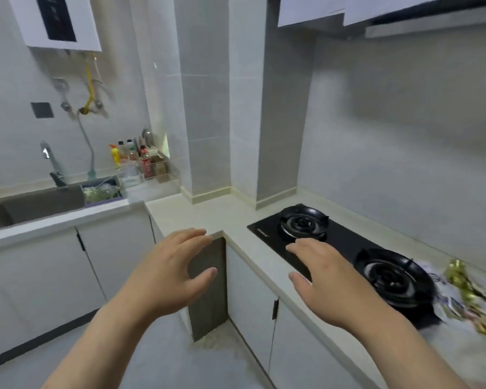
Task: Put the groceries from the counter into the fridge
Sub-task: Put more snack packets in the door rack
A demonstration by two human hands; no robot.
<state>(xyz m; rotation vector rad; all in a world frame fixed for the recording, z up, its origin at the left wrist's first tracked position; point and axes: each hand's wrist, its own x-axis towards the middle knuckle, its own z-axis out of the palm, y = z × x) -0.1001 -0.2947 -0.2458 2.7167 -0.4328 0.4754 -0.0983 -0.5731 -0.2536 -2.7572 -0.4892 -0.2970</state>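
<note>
Pale tiled walls (404,136) are seen closing in a small kitchen corner, with a grey floor (152,360) below. White cupboards (40,276) are ranged under an L-shaped cream counter (208,217). A grey sink (40,204) is set into the left run and a black two-burner hob (345,248) into the right. A white water heater (56,21) is hung high on the left wall.

Both arms are stretched forward. The left hand (169,273) is held in the air by the counter's inner corner, fingers spread and gently bent, nothing gripped. The right hand (328,282) is held over the hob's front edge, just as loose, nothing held.

At the far right a crumpled printed bag (466,293) is seen lying on the counter just beside the nearer burner, apart from both hands; it is blurred, and its contents cannot be made out. A basket of greens (101,192) is lodged at the sink's right end, and bottles (135,161) are crowded behind it.
</note>
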